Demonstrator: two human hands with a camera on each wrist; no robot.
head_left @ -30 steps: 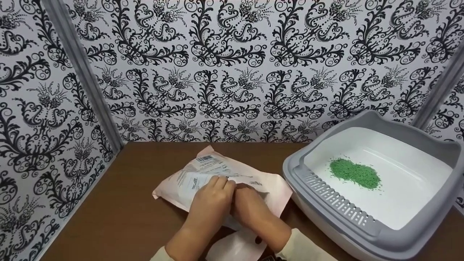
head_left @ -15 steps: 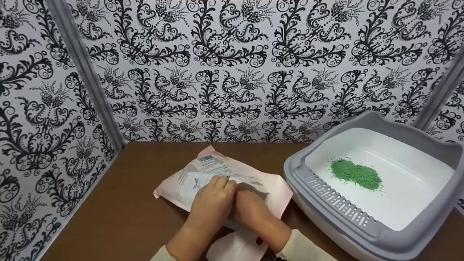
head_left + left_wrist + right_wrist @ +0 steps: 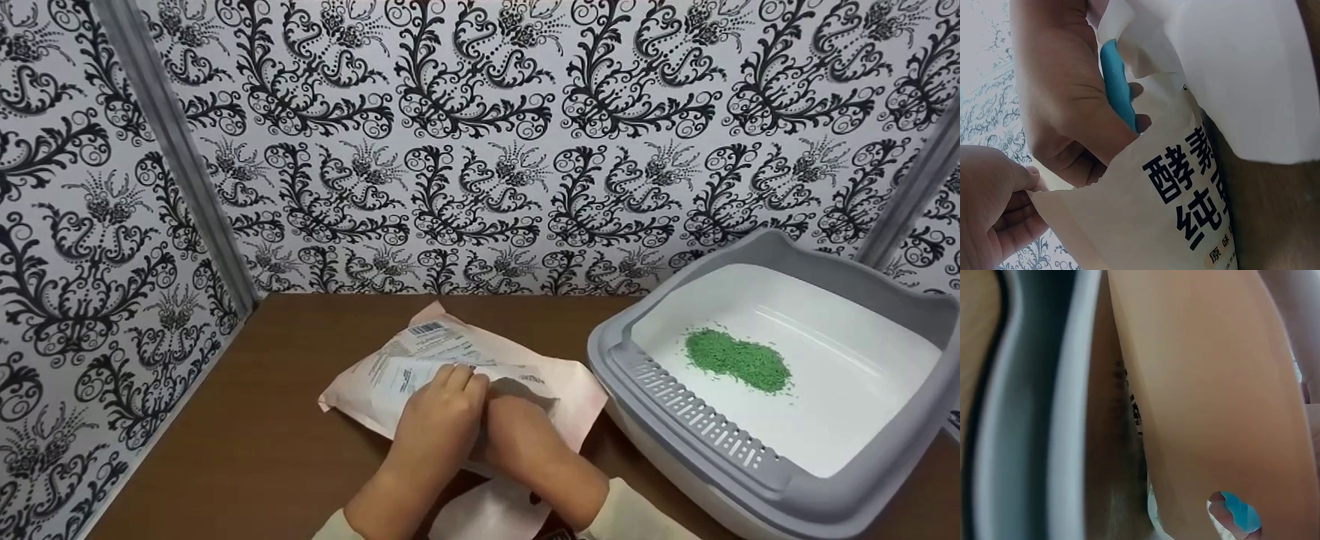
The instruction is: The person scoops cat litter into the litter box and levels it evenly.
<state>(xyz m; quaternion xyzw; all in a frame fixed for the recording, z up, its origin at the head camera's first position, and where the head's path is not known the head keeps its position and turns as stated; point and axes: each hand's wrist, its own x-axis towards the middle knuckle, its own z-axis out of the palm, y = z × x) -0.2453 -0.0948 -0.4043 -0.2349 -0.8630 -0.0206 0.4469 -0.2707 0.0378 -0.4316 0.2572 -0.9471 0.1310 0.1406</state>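
Damask-patterned panels point(image 3: 480, 202) stand behind the brown table point(image 3: 277, 360). Printed pink bag point(image 3: 450, 346): table centre, just left of the grey-rimmed litter tray point(image 3: 806, 496) with 1 patch of green granules point(image 3: 736, 361). Left hand point(image 3: 445, 409) pinches the bag's open edge, presumably keeping its mouth wide; right hand point(image 3: 523, 433), inside, curls round a blue implement point(image 3: 1117, 87), lower end hidden.

The left hand point(image 3: 444, 403) pinches beside the right hand point(image 3: 523, 426), both curled.

Probably a makeshift booth: patterned wall panels point(image 3: 480, 150) with grey corner strips point(image 3: 178, 150) border a brown tabletop point(image 3: 225, 412).
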